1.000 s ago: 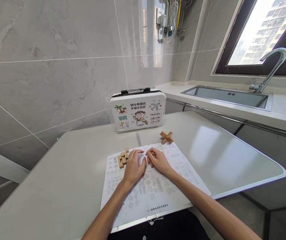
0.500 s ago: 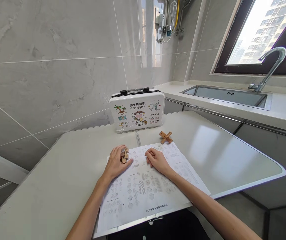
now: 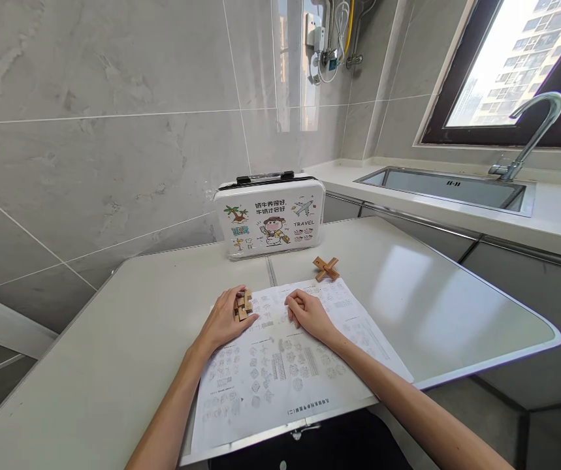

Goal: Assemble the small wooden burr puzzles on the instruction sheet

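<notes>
My left hand (image 3: 225, 316) curves round several notched wooden puzzle pieces (image 3: 243, 304) at the left edge of the printed sheet (image 3: 290, 391). Its fingers lie along their far left side and its thumb along the near side. Part of the pieces is hidden by the palm. On the sheet's upper middle rests my right hand (image 3: 307, 311), fingers curled in, with nothing visible in them. Just beyond the sheet's far right corner sits a crossed wooden puzzle (image 3: 326, 268). Small line drawings and tables cover the sheet.
A white cartoon-printed case (image 3: 270, 222) with a black handle stands at the back of the white table (image 3: 113, 326), near the tiled wall. To the right, a counter holds a sink (image 3: 449, 188) and a chrome faucet (image 3: 535, 134) below a window.
My left hand has shifted slightly left, and the wooden pieces under it sit at a slightly different angle. The right hand stays where it was.
</notes>
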Demonstrator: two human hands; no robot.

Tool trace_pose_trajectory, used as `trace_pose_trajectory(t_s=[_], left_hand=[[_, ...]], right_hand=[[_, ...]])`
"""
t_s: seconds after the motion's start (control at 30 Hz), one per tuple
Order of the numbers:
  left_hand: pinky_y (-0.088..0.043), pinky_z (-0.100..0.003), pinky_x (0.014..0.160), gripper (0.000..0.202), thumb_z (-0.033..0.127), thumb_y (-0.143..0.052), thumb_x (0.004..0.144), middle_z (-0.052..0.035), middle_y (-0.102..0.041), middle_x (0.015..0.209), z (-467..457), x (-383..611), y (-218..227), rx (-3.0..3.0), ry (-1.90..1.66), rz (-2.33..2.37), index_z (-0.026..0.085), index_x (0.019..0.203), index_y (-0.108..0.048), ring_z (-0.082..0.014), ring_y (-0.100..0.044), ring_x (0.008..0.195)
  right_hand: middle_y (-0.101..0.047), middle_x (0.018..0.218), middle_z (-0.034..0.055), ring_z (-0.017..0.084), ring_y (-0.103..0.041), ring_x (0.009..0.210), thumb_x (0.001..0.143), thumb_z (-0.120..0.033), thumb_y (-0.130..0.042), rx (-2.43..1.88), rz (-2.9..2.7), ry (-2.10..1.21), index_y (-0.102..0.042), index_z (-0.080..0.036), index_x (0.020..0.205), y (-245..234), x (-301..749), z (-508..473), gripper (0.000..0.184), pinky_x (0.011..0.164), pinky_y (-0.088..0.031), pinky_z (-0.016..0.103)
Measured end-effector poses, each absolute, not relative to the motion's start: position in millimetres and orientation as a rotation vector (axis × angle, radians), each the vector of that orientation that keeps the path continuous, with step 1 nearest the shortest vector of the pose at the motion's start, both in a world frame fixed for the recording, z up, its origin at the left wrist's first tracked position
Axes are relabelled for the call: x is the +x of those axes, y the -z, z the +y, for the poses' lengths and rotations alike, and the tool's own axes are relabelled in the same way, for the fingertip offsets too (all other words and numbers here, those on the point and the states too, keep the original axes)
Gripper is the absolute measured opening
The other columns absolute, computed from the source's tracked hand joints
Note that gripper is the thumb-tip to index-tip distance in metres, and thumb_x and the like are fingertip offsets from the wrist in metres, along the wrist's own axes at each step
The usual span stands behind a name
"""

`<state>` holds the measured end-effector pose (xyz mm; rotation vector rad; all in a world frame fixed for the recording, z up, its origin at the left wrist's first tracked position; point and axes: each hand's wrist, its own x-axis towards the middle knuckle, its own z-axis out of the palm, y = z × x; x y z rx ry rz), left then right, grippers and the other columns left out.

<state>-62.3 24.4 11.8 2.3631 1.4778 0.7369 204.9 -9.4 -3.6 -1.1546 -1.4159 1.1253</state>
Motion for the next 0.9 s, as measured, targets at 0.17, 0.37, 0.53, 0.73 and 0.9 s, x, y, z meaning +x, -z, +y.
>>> trace_pose_trajectory(t_s=[0.17, 0.37, 0.53, 0.73, 0.9], left_hand=[[-0.054, -0.05, 0.105, 0.072, 0.055, -0.076, 0.084, -0.0108, -0.061, 0.138, 26.3, -66.3, -10.1, 2.354, -0.763, 1.455, 0.028, 0.145, -0.049, -0.0313, -0.065, 0.122], [-0.057, -0.047, 0.101, 0.073, 0.057, -0.075, 0.085, -0.0099, -0.06, 0.139, 24.0, -66.4, -14.6, 2.337, -0.72, 1.471, 0.029, 0.147, -0.047, -0.0302, -0.066, 0.119], [-0.06, -0.041, 0.09, 0.076, 0.059, -0.075, 0.084, -0.0102, -0.056, 0.144, 22.5, -67.4, -18.6, 2.345, -0.724, 1.463, 0.03, 0.148, -0.046, -0.029, -0.068, 0.114], [-0.059, -0.041, 0.09, 0.08, 0.063, -0.078, 0.08, -0.0107, -0.057, 0.144, 25.2, -70.0, -18.2, 2.33, -0.734, 1.483, 0.03, 0.146, -0.048, -0.0302, -0.066, 0.117], [-0.056, -0.045, 0.096, 0.08, 0.066, -0.078, 0.079, -0.0103, -0.061, 0.137, 27.1, -68.2, -16.2, 2.317, -0.73, 1.516, 0.03, 0.145, -0.051, -0.0312, -0.064, 0.119]], right_hand=[[-0.065, 0.062, -0.003, 0.012, -0.052, 0.044, 0.095, -0.041, -0.053, -1.16, -1.419, -1.122, -0.061, -0.022, 0.084, 3.1, 204.5, -9.1, 0.023, 0.051, -0.046, 0.025], [-0.066, 0.063, -0.003, 0.011, -0.052, 0.045, 0.096, -0.04, -0.052, -1.165, -1.426, -1.122, -0.061, -0.022, 0.084, 2.6, 204.8, -10.3, 0.023, 0.052, -0.046, 0.025], [-0.065, 0.063, -0.0037, 0.011, -0.052, 0.045, 0.096, -0.038, -0.052, -1.158, -1.415, -1.133, -0.061, -0.022, 0.084, 1.9, 204.6, -10.5, 0.022, 0.051, -0.045, 0.024], [-0.066, 0.063, -0.0036, 0.011, -0.052, 0.045, 0.096, -0.04, -0.053, -1.159, -1.418, -1.135, -0.061, -0.022, 0.084, 2.1, 204.9, -10.4, 0.023, 0.051, -0.045, 0.024], [-0.065, 0.063, -0.004, 0.011, -0.052, 0.045, 0.096, -0.039, -0.052, -1.158, -1.427, -1.124, -0.061, -0.023, 0.084, 4.1, 204.9, -9.5, 0.023, 0.052, -0.045, 0.025]])
